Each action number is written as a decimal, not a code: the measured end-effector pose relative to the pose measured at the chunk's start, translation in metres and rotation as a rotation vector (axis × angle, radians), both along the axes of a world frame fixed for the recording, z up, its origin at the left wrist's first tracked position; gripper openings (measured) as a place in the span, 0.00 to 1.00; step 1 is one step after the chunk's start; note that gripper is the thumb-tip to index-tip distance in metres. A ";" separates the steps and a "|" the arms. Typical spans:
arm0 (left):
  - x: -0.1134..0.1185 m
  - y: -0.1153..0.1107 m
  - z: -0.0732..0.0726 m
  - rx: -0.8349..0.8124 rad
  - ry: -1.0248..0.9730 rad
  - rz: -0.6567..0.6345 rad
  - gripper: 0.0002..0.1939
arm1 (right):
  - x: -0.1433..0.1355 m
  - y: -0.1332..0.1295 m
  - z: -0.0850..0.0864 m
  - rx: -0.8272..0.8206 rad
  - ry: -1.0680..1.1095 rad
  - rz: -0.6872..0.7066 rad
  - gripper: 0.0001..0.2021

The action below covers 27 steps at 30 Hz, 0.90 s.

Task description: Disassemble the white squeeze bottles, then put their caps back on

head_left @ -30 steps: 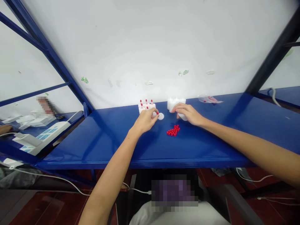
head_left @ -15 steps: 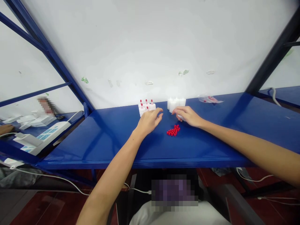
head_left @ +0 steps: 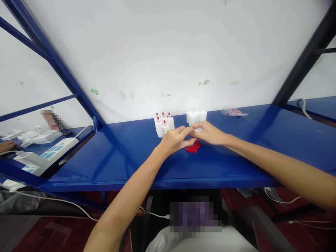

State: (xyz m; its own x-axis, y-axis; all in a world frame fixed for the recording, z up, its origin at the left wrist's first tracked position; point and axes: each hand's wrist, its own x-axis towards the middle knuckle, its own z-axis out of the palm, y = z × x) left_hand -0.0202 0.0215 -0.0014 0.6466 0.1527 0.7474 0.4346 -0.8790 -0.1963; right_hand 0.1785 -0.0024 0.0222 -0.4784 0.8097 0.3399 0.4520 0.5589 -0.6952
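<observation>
In my right hand is a small white plastic squeeze bottle, mostly hidden by the fingers. The thumb and fingers of my left hand meet the right fingertips and close on the bottle's left end; the exact contact is partly covered. Just below the hands lies a pile of small red caps. White bottles with red-capped tips stand upright in a group beyond my left hand. Behind my right hand stands another group of white bottles without red caps.
The blue table runs along a white wall. A clear plastic bag with red bits lies at the back right. Beyond the blue frame at left are a power strip, white boxes and another person's hand.
My left hand has moved right, from beside the capped bottles to my right hand. My right hand has drawn the white bottle slightly away from the uncapped group.
</observation>
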 end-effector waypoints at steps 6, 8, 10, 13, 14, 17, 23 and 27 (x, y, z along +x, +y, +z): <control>0.003 0.000 0.002 0.073 0.012 0.019 0.14 | -0.001 -0.007 0.014 0.003 0.010 0.172 0.13; 0.003 -0.001 0.005 0.117 0.028 0.027 0.18 | -0.001 -0.008 0.019 -0.067 -0.001 0.197 0.12; 0.003 -0.003 0.007 0.158 0.040 0.026 0.21 | 0.000 -0.009 0.021 -0.149 -0.007 0.208 0.11; 0.003 -0.004 0.009 0.157 0.072 0.020 0.22 | 0.002 -0.008 0.022 -0.258 0.009 0.245 0.12; 0.003 -0.005 0.009 0.150 0.085 0.017 0.22 | 0.002 -0.007 0.022 -0.289 0.017 0.260 0.12; 0.005 -0.006 0.008 0.140 0.081 0.003 0.20 | 0.002 -0.005 0.020 -0.369 0.041 0.294 0.13; 0.003 -0.003 0.010 0.106 -0.019 -0.054 0.24 | -0.004 -0.007 0.016 -0.386 0.093 0.244 0.11; -0.008 0.001 0.014 0.012 -0.082 -0.075 0.24 | -0.003 -0.003 0.010 -0.354 0.263 0.130 0.07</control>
